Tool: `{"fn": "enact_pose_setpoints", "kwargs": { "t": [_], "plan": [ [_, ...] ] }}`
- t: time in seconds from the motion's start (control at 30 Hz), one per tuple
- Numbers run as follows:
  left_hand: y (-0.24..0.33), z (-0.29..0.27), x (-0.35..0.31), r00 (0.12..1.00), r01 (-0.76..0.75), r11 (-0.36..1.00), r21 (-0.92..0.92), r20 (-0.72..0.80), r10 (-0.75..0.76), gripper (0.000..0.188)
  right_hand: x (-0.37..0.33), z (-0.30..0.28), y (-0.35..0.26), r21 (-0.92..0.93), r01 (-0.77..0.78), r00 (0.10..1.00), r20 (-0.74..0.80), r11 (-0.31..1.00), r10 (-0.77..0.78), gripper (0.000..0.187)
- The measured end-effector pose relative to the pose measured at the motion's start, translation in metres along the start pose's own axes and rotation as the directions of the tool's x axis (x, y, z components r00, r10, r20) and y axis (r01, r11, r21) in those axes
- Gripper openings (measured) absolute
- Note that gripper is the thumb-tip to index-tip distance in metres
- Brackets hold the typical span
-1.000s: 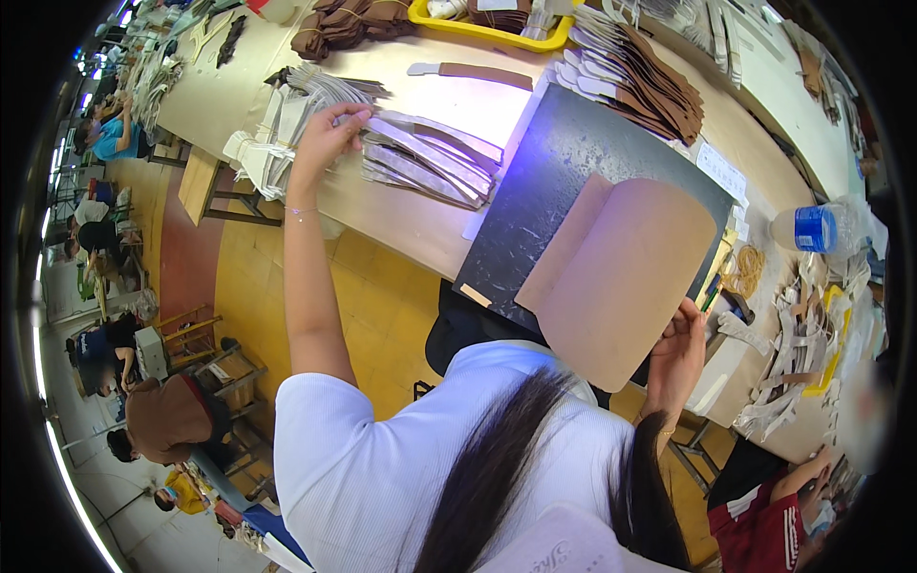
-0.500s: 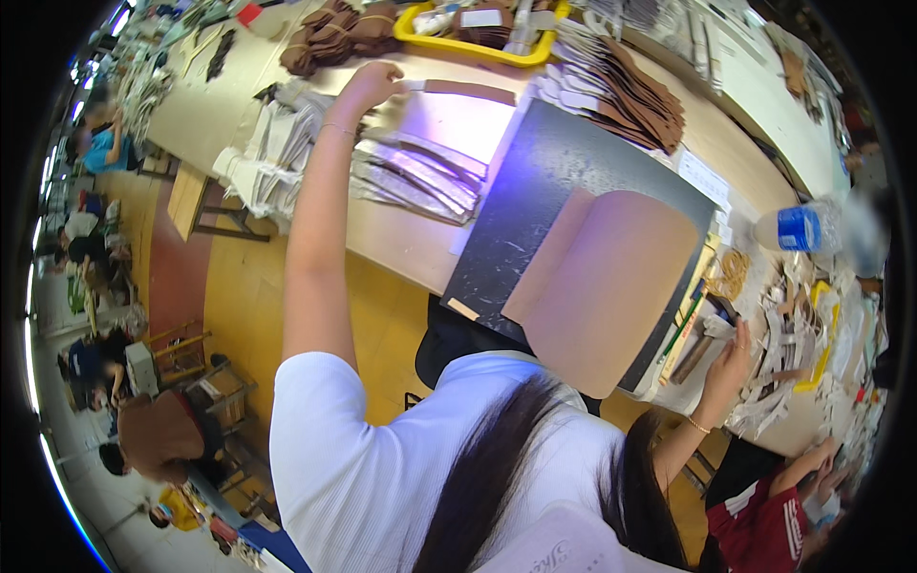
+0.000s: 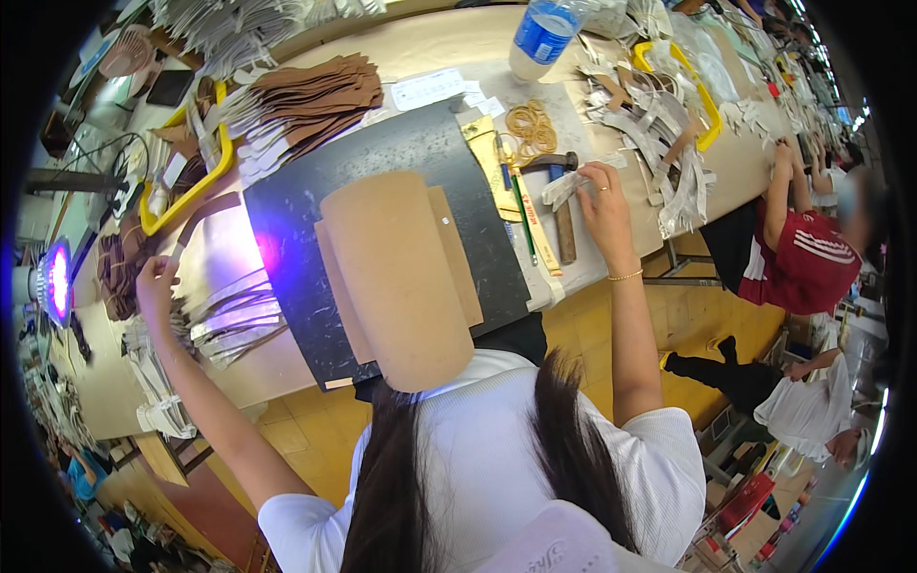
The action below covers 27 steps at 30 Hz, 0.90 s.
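At the left, my left hand (image 3: 158, 286) pinches the near end of a narrow brown strip (image 3: 212, 212), which curves away over the brightly lit tabletop. My right hand (image 3: 607, 205) is at the right side of the work surface with bent fingers, thumb and forefinger on a pale, crumpled strip (image 3: 560, 193). A hammer (image 3: 565, 229) with a wooden handle lies just left of that hand. Between my arms a large curved brown sheet (image 3: 396, 277) stands over a black board (image 3: 291, 205). Its underside is hidden.
A lamp (image 3: 59, 282) glows violet at the far left. Brown strip stacks (image 3: 320, 95), a yellow-rimmed tray (image 3: 224, 153) and silvery strips (image 3: 239, 320) surround the board. Rubber bands (image 3: 531, 131), a green pencil (image 3: 522, 210), a water bottle (image 3: 544, 40) and pale scraps (image 3: 659, 124) are right. A co-worker in red (image 3: 812, 253) sits beyond.
The view has swung to the right, bringing the lamp and co-worker into sight. My left hand still has the strip's end. My right hand has come onto the pale strip beside the hammer.
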<state>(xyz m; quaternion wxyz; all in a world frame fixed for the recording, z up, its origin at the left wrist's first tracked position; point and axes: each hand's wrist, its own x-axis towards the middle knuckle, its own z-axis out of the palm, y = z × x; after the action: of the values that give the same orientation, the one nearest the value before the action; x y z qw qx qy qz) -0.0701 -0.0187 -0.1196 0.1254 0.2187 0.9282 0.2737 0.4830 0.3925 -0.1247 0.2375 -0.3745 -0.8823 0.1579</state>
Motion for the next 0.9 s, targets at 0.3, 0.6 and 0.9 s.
{"fn": "enact_pose_setpoints", "kwargs": {
  "t": [0.3, 0.6, 0.9],
  "plan": [
    [0.165, -0.041, -0.116, 0.940, -0.323, 0.790, -0.522, -0.077, 0.333, 0.024, 0.000, -0.003, 0.005, -0.071, 0.219, 0.972, 0.105, 0.973, -0.211, 0.024],
    [0.232, 0.054, -0.200, 0.790, 0.244, 0.339, -0.909, 0.389, 0.474, 0.016, 0.006, -0.036, 0.007, 0.093, 0.093, 0.994, 0.051, 0.991, -0.098, 0.014],
    [0.218, 0.080, -0.227, 0.826, 0.436, 0.319, -0.842, 0.515, 0.230, 0.016, 0.047, -0.084, -0.065, 0.725, 0.069, 0.977, -0.189, 0.685, 0.103, 0.019]
  ]
}}
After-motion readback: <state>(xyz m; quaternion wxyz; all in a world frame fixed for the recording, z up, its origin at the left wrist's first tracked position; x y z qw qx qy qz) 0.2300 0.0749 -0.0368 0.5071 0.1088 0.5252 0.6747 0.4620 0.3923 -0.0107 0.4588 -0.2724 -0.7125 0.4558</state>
